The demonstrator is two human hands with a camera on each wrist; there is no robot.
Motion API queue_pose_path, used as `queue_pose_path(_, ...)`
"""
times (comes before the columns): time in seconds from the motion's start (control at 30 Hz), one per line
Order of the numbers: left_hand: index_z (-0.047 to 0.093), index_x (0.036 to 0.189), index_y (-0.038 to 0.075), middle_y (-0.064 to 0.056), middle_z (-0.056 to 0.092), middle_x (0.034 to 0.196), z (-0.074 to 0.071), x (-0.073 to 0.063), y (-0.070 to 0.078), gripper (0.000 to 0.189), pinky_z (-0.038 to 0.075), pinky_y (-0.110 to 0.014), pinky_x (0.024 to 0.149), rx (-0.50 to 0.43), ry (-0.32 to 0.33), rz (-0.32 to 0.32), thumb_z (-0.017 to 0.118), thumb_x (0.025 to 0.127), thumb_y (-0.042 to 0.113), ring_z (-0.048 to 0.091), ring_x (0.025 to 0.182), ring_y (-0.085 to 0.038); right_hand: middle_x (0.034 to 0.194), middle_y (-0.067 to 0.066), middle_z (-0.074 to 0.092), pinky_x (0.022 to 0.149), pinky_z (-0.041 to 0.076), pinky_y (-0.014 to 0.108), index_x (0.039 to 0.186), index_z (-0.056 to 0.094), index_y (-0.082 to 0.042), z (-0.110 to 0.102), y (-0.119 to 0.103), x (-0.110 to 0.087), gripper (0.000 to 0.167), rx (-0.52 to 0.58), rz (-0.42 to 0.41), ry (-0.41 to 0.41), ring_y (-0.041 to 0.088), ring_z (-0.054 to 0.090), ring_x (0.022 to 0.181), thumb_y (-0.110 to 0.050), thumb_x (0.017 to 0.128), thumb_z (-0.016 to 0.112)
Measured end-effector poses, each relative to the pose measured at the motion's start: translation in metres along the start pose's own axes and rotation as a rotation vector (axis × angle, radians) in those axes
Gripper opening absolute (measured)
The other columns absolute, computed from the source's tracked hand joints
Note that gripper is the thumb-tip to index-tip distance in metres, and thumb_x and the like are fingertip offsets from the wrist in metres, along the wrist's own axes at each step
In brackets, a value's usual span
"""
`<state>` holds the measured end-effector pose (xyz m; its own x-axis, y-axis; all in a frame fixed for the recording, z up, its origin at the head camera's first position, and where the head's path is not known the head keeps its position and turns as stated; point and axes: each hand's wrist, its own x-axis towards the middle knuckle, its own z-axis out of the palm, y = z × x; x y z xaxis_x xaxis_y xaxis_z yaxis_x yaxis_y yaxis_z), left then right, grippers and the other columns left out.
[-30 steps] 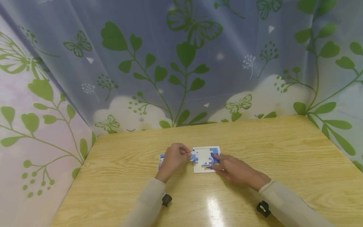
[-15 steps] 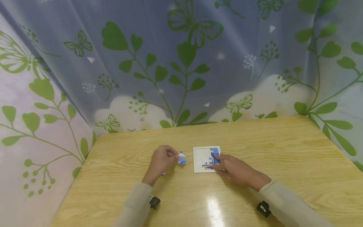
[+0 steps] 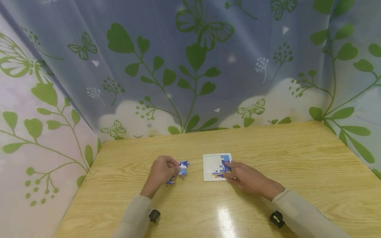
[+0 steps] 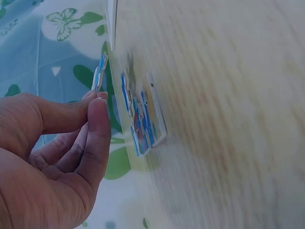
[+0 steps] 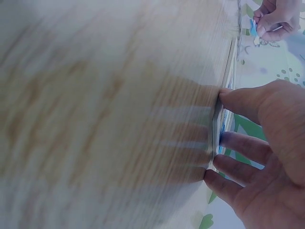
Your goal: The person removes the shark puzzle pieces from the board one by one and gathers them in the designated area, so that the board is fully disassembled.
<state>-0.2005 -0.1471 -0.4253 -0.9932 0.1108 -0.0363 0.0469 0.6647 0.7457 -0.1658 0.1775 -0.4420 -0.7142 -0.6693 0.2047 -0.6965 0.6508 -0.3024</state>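
My left hand (image 3: 160,172) pinches a blue, purple and white jigsaw piece (image 3: 183,168) between thumb and fingertips, raised over the table left of the puzzle tray. Seen edge-on in the left wrist view, the held jigsaw piece (image 4: 99,74) stands nearly upright. Loose jigsaw pieces (image 3: 170,181) lie just below that hand, partly hidden by it. The square white-rimmed puzzle tray (image 3: 207,178) has pieces fitted along its right side and bottom; its upper left shows the bare base. My right hand (image 3: 248,177) rests fairly straight fingers on the tray's right side, thumb at its edge.
A wooden table (image 3: 134,152) carries everything. Behind it hangs a blue curtain (image 3: 166,66) printed with leaves and butterflies, and similar fabric stands at both sides. Each wrist wears a small black device, such as the right wrist device (image 3: 276,218).
My left hand has drawn back leftward from the tray's left edge with the pinched piece, which now shows a different side or angle. The right hand and tray have stayed put.
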Motion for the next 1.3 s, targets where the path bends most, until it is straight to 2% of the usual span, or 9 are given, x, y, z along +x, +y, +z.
queue_pose_path(0.1,0.074,0.087,0.003,-0.004,0.071,0.073,-0.0006,-0.0009,-0.0014,0.004,0.054,-0.029,0.054,0.022,-0.001,-0.002,0.077,0.085,0.003,0.067,0.062,-0.019,0.131,0.033,0.059,0.096,0.051,0.053,0.113,0.076,-0.001,-0.0001,-0.0001,0.0002,0.020,-0.002,-0.002,0.003,0.050,0.057,0.122,-0.005,0.095,0.070)
queue_pose_path(0.37,0.076,0.079,0.007,0.001,0.069,0.069,0.0018,-0.0004,-0.0047,0.006,0.051,-0.028,0.055,0.140,0.031,0.041,0.081,0.082,0.006,0.061,0.058,-0.012,0.131,0.034,0.059,0.096,0.050,0.054,0.113,0.076,-0.002,0.0001,-0.0001,0.0001,0.020,0.000,-0.008,0.005,0.050,0.057,0.121,-0.005,0.095,0.070)
queue_pose_path(0.8,0.076,0.076,0.007,0.001,0.068,0.069,0.0039,-0.0016,-0.0011,0.010,0.052,-0.027,0.056,0.155,0.004,0.032,0.078,0.082,-0.001,0.061,0.060,-0.013,0.128,0.030,0.062,0.098,0.050,0.053,0.112,0.077,-0.002,0.0000,0.0006,0.0003,0.019,-0.003,-0.020,0.014,0.046,0.057,0.123,-0.005,0.094,0.070)
queue_pose_path(1.03,0.078,0.082,0.004,0.000,0.069,0.072,0.0044,-0.0025,0.0001,0.004,0.053,-0.029,0.059,0.169,-0.007,0.050,0.081,0.084,0.005,0.062,0.063,-0.013,0.128,0.031,0.062,0.099,0.049,0.053,0.113,0.076,-0.001,-0.0012,-0.0004,0.0005,0.019,0.005,-0.015,0.008,0.047,0.057,0.123,-0.005,0.094,0.070)
queue_pose_path(1.3,0.078,0.084,0.006,-0.001,0.072,0.078,0.0046,-0.0026,0.0038,0.004,0.056,-0.033,0.065,0.180,-0.009,0.059,0.082,0.084,0.009,0.066,0.070,-0.014,0.128,0.031,0.062,0.099,0.049,0.053,0.112,0.077,-0.002,-0.0007,-0.0002,0.0006,0.019,-0.002,-0.015,0.010,0.046,0.058,0.123,-0.004,0.094,0.070)
